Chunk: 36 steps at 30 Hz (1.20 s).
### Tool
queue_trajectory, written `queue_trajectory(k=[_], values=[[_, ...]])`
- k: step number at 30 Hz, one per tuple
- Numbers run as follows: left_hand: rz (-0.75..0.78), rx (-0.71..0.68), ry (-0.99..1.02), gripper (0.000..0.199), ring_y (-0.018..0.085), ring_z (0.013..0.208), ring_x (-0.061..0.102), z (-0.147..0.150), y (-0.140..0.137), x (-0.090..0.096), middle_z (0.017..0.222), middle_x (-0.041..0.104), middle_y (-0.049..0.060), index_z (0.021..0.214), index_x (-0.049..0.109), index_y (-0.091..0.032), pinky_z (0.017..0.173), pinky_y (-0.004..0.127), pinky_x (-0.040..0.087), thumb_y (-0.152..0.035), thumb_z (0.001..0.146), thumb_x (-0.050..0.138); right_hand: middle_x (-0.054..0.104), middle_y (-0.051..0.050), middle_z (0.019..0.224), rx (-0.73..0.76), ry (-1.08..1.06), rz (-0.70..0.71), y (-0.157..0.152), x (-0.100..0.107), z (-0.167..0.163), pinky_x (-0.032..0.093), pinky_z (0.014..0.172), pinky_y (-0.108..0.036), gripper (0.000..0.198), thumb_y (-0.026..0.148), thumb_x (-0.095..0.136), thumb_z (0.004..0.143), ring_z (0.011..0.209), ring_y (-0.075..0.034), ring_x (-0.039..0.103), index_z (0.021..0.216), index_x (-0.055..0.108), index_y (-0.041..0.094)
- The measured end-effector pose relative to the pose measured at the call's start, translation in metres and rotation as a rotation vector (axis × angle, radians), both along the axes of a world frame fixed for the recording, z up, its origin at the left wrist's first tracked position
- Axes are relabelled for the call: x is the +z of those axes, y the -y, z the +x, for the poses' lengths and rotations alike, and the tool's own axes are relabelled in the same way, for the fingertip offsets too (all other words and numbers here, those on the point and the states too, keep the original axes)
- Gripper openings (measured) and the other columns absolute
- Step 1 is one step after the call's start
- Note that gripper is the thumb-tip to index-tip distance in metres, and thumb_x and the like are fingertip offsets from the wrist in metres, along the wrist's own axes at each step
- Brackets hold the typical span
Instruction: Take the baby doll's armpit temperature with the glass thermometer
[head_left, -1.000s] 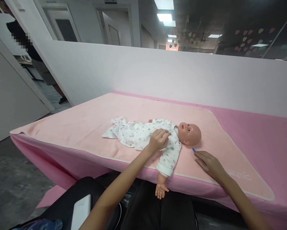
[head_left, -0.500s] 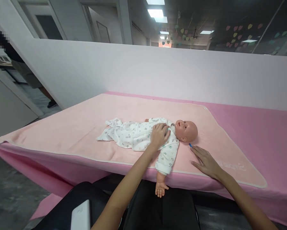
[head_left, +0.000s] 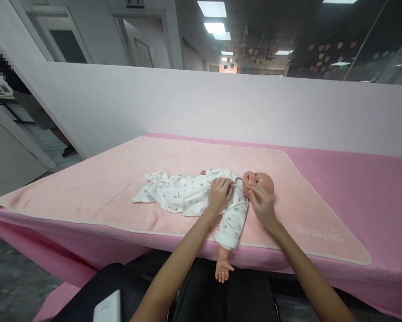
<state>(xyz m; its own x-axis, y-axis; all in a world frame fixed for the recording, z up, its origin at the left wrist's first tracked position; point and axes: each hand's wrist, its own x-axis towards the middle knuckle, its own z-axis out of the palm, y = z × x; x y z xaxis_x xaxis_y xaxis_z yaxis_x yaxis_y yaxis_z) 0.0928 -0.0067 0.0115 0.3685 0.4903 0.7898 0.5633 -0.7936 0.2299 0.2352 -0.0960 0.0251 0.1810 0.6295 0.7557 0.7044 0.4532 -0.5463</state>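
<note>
A baby doll (head_left: 259, 179) lies on its back with its head to the right. It wears a white printed garment (head_left: 181, 192), and one arm (head_left: 224, 264) hangs over the front edge. My left hand (head_left: 219, 194) is on the doll's chest, its fingers bent and closed on the garment near the collar. Beside the doll's cheek and neck is my right hand (head_left: 263, 205), with thumb and fingertips pinched together. What sits between those fingertips, if anything, is too small to make out. The hand covers part of the doll's head.
A peach blanket (head_left: 103, 179) with a pale edge lies over a pink cloth (head_left: 355, 188) on the table. Behind rises a white partition (head_left: 221, 107). A white rectangular object (head_left: 107, 307) rests near my lap. A person (head_left: 36, 107) stands at far left.
My right hand has moved left and up from the blanket to the doll's neck and closed into a pinch. The small blue thing at its fingertips no longer shows. My left hand stays on the chest.
</note>
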Motion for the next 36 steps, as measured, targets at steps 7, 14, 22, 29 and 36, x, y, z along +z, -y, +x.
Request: queue_trajectory(k=[7,14,22,29,36], values=[[0.016,0.044,-0.067,0.017,0.017,0.082,0.054,-0.001,-0.004,-0.005,0.084,0.060,0.004,0.090,0.056,-0.020,0.091,0.038,0.032,-0.016,0.085,0.040,0.067,-0.004,0.094,-0.032,-0.106,-0.038,-0.073,-0.015,-0.057,0.050,0.082,-0.032,0.048,0.002,0.032,0.068,0.090,-0.017,0.060,0.103,0.062,0.018],[0.054,0.040,-0.108,0.017,0.016,0.078,0.055,-0.001,-0.004,-0.005,0.083,0.060,0.003,0.093,0.057,-0.020,0.092,0.037,0.030,-0.021,0.086,0.042,0.067,-0.004,0.095,-0.044,-0.187,0.022,-0.064,-0.025,-0.053,0.051,0.081,-0.031,0.049,0.002,0.033,0.063,0.091,-0.017,0.061,0.099,0.062,0.019],[0.012,0.008,0.019,0.019,0.015,0.083,0.056,0.000,-0.002,-0.003,0.087,0.063,0.002,0.095,0.056,-0.021,0.091,0.035,0.032,-0.018,0.088,0.038,0.067,-0.005,0.097,-0.067,-0.210,0.119,-0.067,-0.028,-0.056,0.050,0.086,-0.032,0.036,0.011,0.035,0.079,0.096,-0.017,0.061,0.102,0.061,0.019],[-0.042,0.035,0.092,0.013,0.014,0.079,0.058,0.000,-0.002,-0.001,0.086,0.065,0.001,0.091,0.055,-0.020,0.090,0.035,0.032,-0.020,0.087,0.042,0.065,-0.007,0.103,-0.061,-0.269,0.061,-0.066,-0.031,-0.056,0.050,0.087,-0.034,0.033,0.018,0.036,0.083,0.098,-0.017,0.060,0.106,0.059,0.018],[-0.060,0.048,0.113,0.013,0.014,0.077,0.059,0.000,-0.002,-0.001,0.085,0.066,0.000,0.092,0.055,-0.021,0.092,0.037,0.031,-0.021,0.087,0.043,0.066,-0.008,0.101,-0.049,-0.332,0.060,-0.067,-0.031,-0.054,0.051,0.084,-0.034,0.029,0.022,0.040,0.083,0.095,-0.018,0.062,0.104,0.061,0.017]])
